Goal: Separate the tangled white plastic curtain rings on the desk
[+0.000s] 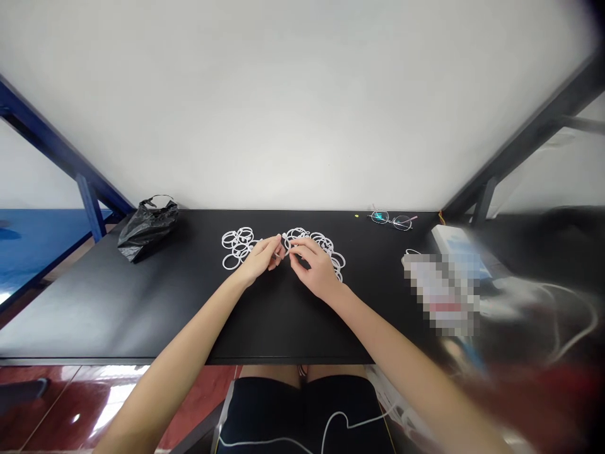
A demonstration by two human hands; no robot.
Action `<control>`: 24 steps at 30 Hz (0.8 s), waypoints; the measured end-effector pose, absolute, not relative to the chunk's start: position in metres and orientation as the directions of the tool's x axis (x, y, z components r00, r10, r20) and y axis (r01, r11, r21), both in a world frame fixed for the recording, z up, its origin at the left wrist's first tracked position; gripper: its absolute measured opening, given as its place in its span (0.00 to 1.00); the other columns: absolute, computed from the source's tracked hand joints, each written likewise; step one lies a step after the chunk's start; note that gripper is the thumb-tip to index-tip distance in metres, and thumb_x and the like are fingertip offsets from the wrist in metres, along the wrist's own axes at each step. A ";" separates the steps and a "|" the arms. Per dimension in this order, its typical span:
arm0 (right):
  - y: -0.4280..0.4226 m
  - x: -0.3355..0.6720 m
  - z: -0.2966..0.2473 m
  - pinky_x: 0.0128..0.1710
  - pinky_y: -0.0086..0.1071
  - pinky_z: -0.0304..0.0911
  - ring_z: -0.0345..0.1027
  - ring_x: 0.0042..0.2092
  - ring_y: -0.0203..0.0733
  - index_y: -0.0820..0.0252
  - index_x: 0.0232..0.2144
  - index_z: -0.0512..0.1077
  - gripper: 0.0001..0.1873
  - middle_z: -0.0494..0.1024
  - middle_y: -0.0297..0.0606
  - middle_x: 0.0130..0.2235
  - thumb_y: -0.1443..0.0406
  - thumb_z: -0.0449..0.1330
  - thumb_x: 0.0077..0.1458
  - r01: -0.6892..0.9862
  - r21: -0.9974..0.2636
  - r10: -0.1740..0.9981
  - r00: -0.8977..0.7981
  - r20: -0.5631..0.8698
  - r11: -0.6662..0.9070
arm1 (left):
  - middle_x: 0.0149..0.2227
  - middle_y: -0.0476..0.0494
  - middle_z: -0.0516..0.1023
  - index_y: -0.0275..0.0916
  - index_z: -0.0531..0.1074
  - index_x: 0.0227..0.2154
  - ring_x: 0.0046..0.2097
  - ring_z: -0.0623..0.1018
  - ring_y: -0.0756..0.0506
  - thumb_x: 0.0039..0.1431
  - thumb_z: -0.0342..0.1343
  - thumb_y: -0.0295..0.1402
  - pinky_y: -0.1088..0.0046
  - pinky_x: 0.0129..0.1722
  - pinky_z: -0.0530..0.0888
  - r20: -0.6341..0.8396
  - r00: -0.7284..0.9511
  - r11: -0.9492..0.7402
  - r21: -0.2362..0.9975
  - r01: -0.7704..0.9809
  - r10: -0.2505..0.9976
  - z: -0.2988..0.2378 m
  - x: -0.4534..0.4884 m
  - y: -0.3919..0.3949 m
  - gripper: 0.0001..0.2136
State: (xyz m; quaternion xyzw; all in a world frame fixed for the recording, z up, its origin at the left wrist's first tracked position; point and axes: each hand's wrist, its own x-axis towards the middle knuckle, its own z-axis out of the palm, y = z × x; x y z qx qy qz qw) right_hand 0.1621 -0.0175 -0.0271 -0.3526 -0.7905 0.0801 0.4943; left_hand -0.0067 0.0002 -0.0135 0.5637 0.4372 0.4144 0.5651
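Note:
Between my fingertips, over the middle of the black table, is a white plastic ring (286, 242) with a small knob, partly covered by the fingers. My right hand (314, 265) pinches it between thumb and fingers from the right. My left hand (262, 257) is closed, its fingertips close to the ring's left side; what they grip is hidden. Beside and behind the left hand lies a loose group of white rings (231, 261), some overlapping. A second group of white rings (338, 259) spreads behind my right hand, which hides part of it.
A crumpled black plastic bag (149, 228) stands at the back left. Eyeglasses (402, 222) lie near the wall at the back right. Further right are a white box (456, 249) and a blurred, pixelated item (442, 296). A white cable (335, 416) crosses my lap.

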 end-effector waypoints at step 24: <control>-0.018 0.164 -0.029 0.31 0.30 0.71 0.73 0.31 0.35 0.59 0.48 0.70 0.14 0.79 0.40 0.39 0.66 0.58 0.58 0.328 -0.623 0.704 -0.325 0.632 0.711 | 0.17 0.59 0.49 0.38 0.58 0.20 0.19 0.48 0.58 0.55 0.61 0.47 0.81 0.17 0.50 -0.214 0.311 0.265 0.955 -0.134 0.926 -0.012 -0.014 0.005 0.22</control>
